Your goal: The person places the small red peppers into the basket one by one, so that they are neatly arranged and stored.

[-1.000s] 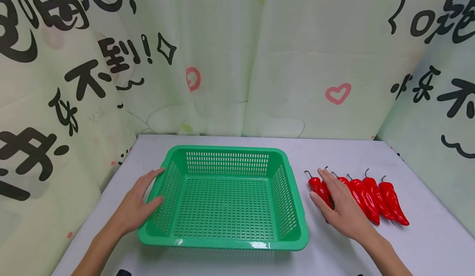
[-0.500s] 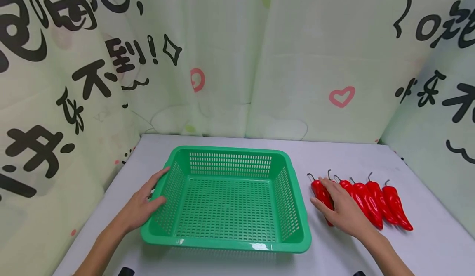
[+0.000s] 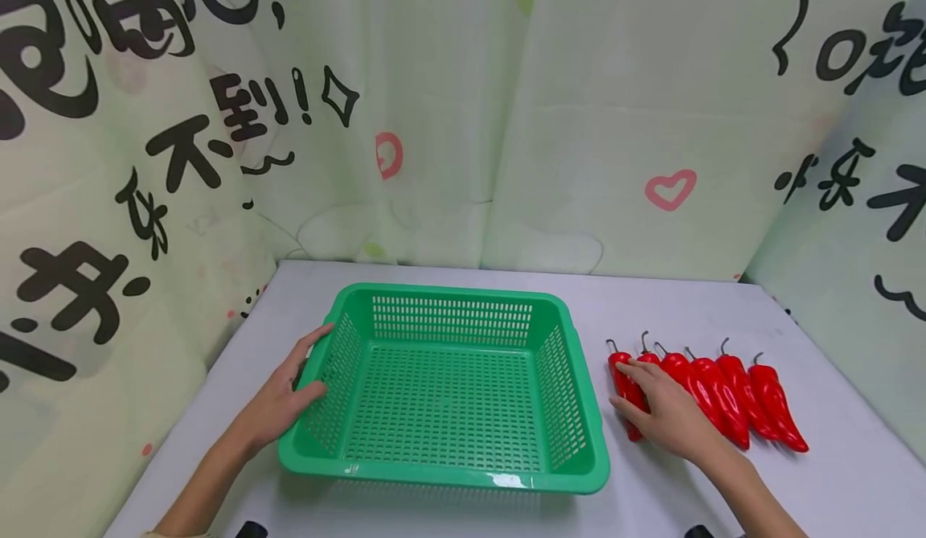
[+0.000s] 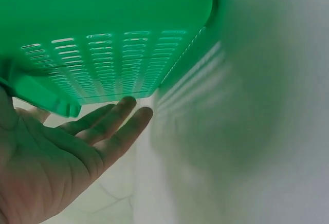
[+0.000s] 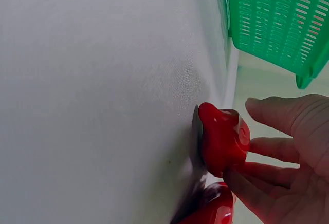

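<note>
My left hand (image 3: 278, 409) rests at the left rim of a green slatted plastic basket (image 3: 441, 480). Its thumb lies over the rim; in the left wrist view the other fingers (image 4: 123, 139) stretch out loosely beside the outer wall. On the right, my right hand (image 3: 673, 413) is over the leftmost red chili pepper (image 3: 628, 388). In the right wrist view, fingertips touch that pepper (image 5: 221, 139) on one side while the thumb (image 5: 272, 112) stands apart from it. Part of the pepper is hidden by the hand in the head view.
Several more red chili peppers (image 3: 732, 393) lie side by side right of my hand, stems pointing away. Everything stands on a white table (image 3: 579, 309). A pale curtain (image 3: 571, 120) with black lettering and hearts surrounds the table on the back and sides.
The head view has shifted slightly. My right hand's fingers have bent a little, and the leftmost pepper's lower end has swung left. The left hand stays at the basket rim.
</note>
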{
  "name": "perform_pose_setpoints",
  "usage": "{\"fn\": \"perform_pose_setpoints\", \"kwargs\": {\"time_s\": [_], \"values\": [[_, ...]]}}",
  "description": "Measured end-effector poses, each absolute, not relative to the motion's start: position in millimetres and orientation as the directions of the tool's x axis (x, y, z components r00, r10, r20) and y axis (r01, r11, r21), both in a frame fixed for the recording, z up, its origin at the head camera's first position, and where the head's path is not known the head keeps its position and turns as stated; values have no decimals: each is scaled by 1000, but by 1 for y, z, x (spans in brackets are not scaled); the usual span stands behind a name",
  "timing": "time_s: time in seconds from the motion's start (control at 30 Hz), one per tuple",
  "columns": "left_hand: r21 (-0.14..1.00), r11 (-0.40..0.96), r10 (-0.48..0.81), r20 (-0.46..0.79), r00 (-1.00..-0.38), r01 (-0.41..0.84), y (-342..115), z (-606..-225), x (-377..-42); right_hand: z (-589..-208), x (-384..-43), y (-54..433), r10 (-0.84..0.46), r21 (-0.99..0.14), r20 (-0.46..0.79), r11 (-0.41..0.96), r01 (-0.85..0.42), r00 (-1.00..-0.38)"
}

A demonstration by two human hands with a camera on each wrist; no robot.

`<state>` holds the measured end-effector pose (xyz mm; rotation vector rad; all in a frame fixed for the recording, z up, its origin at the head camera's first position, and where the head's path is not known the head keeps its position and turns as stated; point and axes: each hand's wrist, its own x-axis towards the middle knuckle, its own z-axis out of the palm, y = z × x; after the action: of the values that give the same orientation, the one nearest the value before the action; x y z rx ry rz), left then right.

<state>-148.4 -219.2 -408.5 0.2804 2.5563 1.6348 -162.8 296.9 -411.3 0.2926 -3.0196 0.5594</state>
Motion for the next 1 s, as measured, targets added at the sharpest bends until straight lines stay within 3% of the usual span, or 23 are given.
{"fn": "perform_pose_setpoints", "kwargs": {"time_s": [0.2, 0.6, 1.0], "values": [[908, 404, 202, 29, -979, 110, -219, -407, -149, -412, -163, 297, -164, -350, 80, 919, -181, -983], [735, 546, 327, 257, -910, 403, -216, -398, -153, -417, -163, 295, -186, -364, 56, 911, -194, -981], [737, 503, 371, 287, -883, 451, -219, -401, -151, -418, -164, 290, -206, -363, 74, 906, -219, -976]]}}
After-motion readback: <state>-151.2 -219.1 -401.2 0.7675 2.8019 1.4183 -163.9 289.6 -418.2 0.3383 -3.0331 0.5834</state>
